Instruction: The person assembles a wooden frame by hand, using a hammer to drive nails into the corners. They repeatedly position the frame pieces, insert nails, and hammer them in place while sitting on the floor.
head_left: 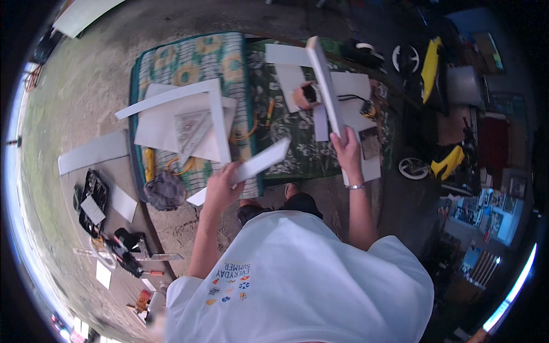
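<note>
My left hand (223, 186) is closed around a flat white strip (263, 160) that slants up to the right and has an angled end. A white L-shaped frame (216, 114) reaches down to the same fingers; whether they also grip it I cannot tell. My right hand (346, 147) grips a long, thick white bar (326, 80), which points away from me. Under the frame lie white sheets (151, 128) and a clear set square (191, 128). Left of the bar's middle is a roll of brown tape (306, 96), beside a yellow-handled tool (269, 113).
A patterned mat (189, 57) and a dark green floral cloth (286, 163) cover the work surface. A grey cap (164, 191) lies at its near left. Further left are a black tool case (92, 203), a power tool (127, 248) and a handsaw (163, 257). Yellow bikes (449, 163) stand right.
</note>
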A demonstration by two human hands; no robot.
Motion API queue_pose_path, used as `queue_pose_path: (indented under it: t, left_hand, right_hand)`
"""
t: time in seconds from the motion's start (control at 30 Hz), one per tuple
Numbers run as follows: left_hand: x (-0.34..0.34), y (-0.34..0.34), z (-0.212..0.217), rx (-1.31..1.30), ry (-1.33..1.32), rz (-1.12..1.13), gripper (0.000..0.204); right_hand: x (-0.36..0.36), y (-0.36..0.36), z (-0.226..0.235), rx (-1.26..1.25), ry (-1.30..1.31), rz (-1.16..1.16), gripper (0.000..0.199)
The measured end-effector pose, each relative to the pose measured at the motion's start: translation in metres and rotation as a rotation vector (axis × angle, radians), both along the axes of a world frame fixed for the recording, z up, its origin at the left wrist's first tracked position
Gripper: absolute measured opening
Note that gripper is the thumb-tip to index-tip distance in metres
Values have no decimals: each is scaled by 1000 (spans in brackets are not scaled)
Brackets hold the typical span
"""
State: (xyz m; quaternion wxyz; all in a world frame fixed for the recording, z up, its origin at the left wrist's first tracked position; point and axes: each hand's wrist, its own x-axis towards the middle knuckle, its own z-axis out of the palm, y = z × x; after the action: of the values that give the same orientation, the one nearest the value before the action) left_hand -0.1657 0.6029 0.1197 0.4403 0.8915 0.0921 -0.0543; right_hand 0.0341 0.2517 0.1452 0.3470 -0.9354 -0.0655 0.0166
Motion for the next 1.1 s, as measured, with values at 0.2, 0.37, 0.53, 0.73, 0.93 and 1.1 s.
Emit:
queue_pose_path:
  t: [0.2, 0.37, 0.53, 0.73, 0.93, 1.1]
  left_hand:
    - [32, -147, -4, -43, 43, -99, 51]
    - [24, -229, -36, -384, -58, 460, 35]
    - [-6, -302, -22, -119, -142, 730, 27]
    - [-1, -366, -23, -221, -119, 685, 22]
    - [62, -417, -16, -594, -126, 673, 29]
    - [180, -494, 16, -632, -229, 371, 37]
  right_hand:
    - [35, -150, 44, -192, -13, 19, 61]
    - [71, -237, -21, -245, -177, 547, 50]
    - [83, -194, -99, -136, -278, 888, 35]
    - [91, -152, -142, -141, -302, 905, 37]
    - [62, -234, -67, 477, 235, 605, 64]
    - [35, -310, -34, 413, 519, 649, 64]
